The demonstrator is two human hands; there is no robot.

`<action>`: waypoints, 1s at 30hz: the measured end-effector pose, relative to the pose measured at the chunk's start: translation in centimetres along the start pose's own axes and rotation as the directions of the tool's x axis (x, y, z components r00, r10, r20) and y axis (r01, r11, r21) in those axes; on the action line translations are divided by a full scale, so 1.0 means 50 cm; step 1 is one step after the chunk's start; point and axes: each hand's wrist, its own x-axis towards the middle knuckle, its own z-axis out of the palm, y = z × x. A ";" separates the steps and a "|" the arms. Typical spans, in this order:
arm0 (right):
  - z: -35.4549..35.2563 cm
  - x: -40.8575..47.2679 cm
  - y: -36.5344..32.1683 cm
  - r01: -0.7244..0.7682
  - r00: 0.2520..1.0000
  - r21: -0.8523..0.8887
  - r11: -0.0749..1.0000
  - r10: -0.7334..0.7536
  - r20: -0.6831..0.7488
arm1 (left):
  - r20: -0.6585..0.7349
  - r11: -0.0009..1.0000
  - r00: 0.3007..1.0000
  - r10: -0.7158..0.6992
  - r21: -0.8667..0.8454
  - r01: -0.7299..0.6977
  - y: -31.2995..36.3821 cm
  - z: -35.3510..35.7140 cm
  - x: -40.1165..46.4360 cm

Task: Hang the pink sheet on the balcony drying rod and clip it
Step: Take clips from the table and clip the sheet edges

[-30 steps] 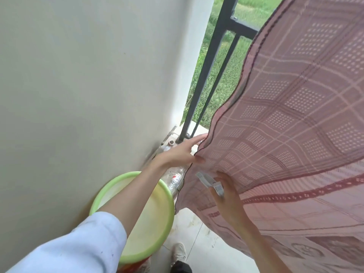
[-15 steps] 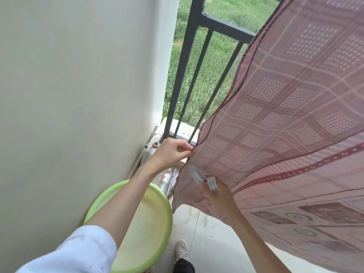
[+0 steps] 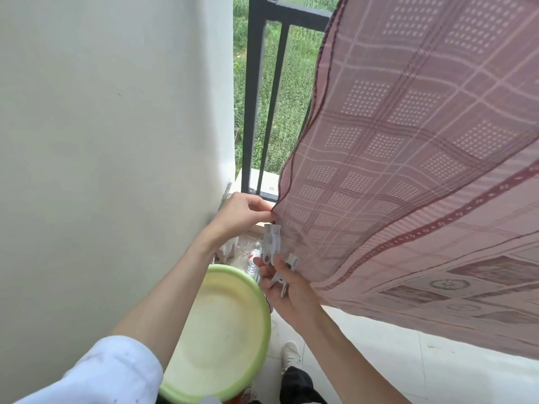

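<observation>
Pink checked cotton sheet hangs from above right, its dark-hemmed corner pinched by the person's left hand, while just below it the right hand grips upright pale grey plastic clothes pegs, nearest that hem.

Pale tiled balcony floor; clear plastic bottle lying in wall corner by railing; white shoe standing on tile.
</observation>
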 end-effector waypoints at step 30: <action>0.013 0.029 0.010 -0.047 0.990 0.090 0.995 0.034 0.136 | -0.241 0.968 0.952 -0.190 -0.209 0.140 0.002 0.054 -0.028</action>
